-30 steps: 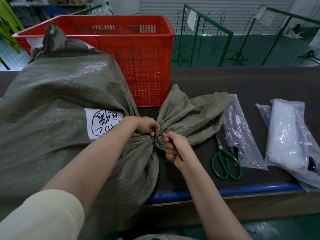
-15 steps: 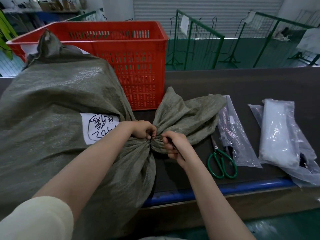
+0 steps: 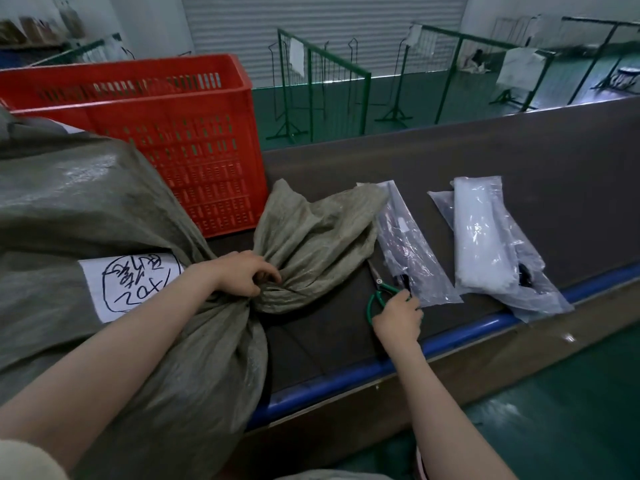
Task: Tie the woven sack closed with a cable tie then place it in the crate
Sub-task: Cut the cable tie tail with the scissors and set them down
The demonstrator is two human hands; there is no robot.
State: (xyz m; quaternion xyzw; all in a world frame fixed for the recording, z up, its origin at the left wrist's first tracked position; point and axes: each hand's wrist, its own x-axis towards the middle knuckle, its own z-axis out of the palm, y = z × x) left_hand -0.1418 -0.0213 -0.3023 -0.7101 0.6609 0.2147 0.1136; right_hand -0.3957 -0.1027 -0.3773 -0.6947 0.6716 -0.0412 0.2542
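A big olive woven sack [image 3: 90, 209] lies on the dark table, its neck gathered into a bunch with the mouth fanned out to the right. A white label with black scribble [image 3: 128, 284] sits on its side. My left hand [image 3: 242, 273] is closed around the gathered neck. A thin black cable tie tail [image 3: 294, 336] hangs from the neck onto the table. My right hand [image 3: 398, 315] rests on the green-handled scissors [image 3: 379, 294], fingers curled over the handles. The red slotted crate [image 3: 194, 133] stands behind the sack.
Two clear plastic bags [image 3: 412, 251] [image 3: 491, 244] lie right of the scissors, the far one holding white material. A blue rail [image 3: 398, 362] runs along the table's near edge. Green metal racks [image 3: 325, 84] stand on the green floor behind.
My right hand left the sack neck and cable tie, moved right and came down on the scissors. My left hand stayed on the neck. The view swung to the right.
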